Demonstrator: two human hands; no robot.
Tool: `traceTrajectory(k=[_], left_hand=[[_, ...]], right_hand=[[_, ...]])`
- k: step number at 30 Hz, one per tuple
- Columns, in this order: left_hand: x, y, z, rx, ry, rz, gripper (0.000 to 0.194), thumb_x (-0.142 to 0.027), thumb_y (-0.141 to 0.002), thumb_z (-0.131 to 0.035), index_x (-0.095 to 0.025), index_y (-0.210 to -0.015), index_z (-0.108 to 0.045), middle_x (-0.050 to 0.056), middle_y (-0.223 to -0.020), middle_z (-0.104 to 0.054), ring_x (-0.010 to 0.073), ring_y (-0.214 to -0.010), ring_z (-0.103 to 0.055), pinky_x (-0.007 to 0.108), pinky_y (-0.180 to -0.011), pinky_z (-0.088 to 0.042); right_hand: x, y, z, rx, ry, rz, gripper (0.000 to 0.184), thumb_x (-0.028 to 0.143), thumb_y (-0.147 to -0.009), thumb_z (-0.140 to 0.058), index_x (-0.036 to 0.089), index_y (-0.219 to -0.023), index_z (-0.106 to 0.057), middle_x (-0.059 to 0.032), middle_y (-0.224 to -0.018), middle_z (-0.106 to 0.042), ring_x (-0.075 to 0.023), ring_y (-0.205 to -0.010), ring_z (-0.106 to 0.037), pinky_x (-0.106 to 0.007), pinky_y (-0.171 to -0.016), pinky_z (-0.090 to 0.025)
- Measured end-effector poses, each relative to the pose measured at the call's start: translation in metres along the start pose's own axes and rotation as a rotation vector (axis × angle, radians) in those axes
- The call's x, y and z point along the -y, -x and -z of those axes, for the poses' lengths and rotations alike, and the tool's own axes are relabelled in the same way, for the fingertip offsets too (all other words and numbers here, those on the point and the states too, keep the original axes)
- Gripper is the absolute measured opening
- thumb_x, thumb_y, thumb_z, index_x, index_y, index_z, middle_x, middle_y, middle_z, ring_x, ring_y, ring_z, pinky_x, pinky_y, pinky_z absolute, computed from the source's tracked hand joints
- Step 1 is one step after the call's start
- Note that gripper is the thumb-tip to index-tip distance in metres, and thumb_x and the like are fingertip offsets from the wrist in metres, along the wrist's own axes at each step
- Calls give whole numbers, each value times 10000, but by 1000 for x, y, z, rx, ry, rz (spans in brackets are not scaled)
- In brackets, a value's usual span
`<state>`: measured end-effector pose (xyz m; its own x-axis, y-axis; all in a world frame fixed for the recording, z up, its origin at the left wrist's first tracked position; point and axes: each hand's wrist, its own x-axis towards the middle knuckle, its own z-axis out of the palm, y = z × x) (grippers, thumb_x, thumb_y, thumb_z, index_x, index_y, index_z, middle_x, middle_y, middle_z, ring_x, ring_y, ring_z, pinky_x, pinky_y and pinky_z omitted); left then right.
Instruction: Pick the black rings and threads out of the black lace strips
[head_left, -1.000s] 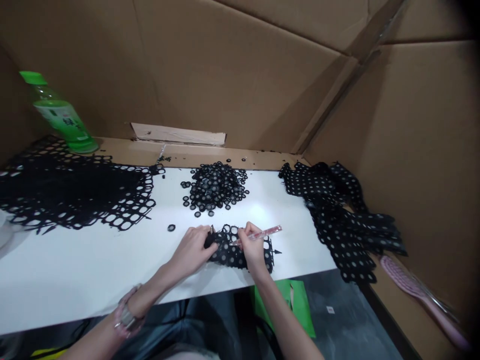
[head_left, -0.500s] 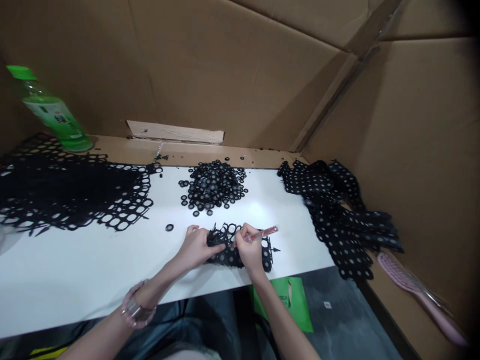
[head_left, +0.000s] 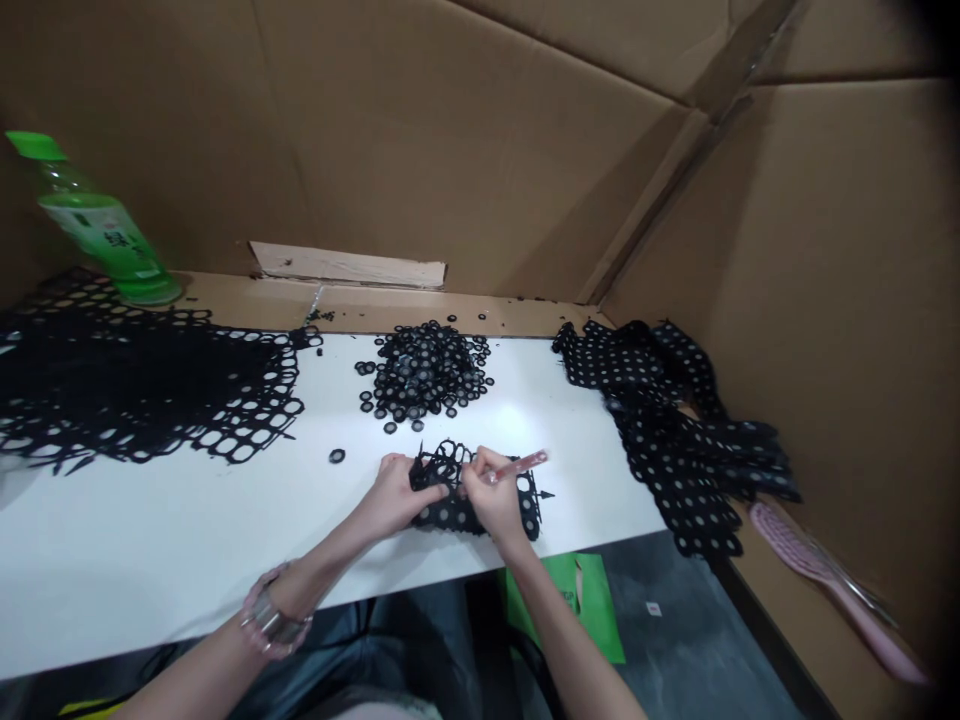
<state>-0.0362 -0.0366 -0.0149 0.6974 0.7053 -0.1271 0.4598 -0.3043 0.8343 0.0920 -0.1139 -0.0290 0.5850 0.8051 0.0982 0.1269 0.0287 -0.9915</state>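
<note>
A strip of black cutout lace (head_left: 472, 512) lies on the white table top (head_left: 150, 560) in front of me. My left hand (head_left: 391, 497) pinches its left end, bunching it. My right hand (head_left: 491, 490) rests on the lace too, its fingers shut around a slim red translucent pen-like tool (head_left: 519, 466). The tool's tip is hidden among my fingers and the lace. A heap of small black lace rings (head_left: 424, 370) lies just beyond my hands, and a single ring (head_left: 337, 456) sits apart to the left.
A large mass of black lace net (head_left: 142, 385) covers the left of the table. Dotted black lace (head_left: 686, 430) is piled at the right edge. A green-capped bottle (head_left: 105, 225) and a pink hairbrush (head_left: 825, 580) stand on cardboard surrounds. A green bag (head_left: 570, 610) lies below the table.
My right hand has moved left, closer to my left hand, and the tool now tilts lower. The lace's left end is bunched higher. The whole view has shifted slightly.
</note>
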Motion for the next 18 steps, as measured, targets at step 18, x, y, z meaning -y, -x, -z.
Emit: traceTrajectory(k=[18], left_hand=[[1,0,6,48,-257,13,355,-526,-635,-563,-171,-618,-563,30,-647,-604,269,-848,-488,327,-760,-343]], right_hand=[[-2,8,3,-45,35,18,256,127,-644,-468,224,-511,-272,89,-429,-261,-81,-384,-323,-219,-401,-250]])
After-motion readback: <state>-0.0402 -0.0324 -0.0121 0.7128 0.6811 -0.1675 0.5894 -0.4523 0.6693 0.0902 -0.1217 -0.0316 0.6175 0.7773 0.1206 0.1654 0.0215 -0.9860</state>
